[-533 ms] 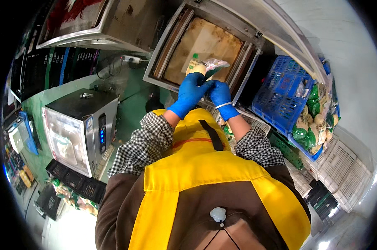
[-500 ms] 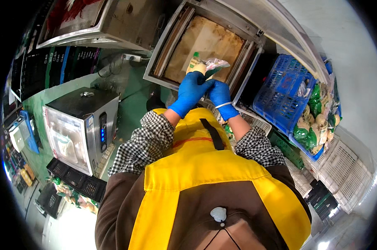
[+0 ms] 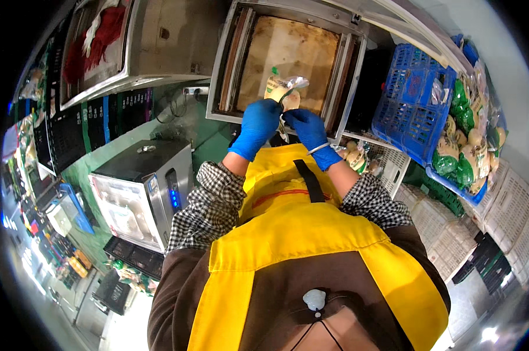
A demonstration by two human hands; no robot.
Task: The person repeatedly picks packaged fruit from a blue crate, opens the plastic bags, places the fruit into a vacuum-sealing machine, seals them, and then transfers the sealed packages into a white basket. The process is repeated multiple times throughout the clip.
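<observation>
A clear plastic bag (image 3: 276, 88) with green print and pale, rounded contents is over the near part of the open chamber machine (image 3: 299, 52). What exactly is inside the bag I cannot make out. My left hand (image 3: 260, 124), in a blue glove, is closed on the bag's near left side. Gloved in blue as well, my right hand (image 3: 308, 130) pinches at the bag's near end from the right, its fingertips partly hidden. A strip of plastic hangs between the two hands. A white band circles my right wrist.
The machine's clear lid (image 3: 413, 26) is raised at the far right. A blue crate (image 3: 413, 105) and filled green-printed bags (image 3: 460, 140) lie on the right. White crates (image 3: 445, 234) stand below them. A second machine (image 3: 142, 187) with lit buttons is at left; a steel one (image 3: 165, 41) is far left.
My view has shifted, so the surroundings sit differently. My right hand has drawn slightly away from the left, and the bag stands more upright between them.
</observation>
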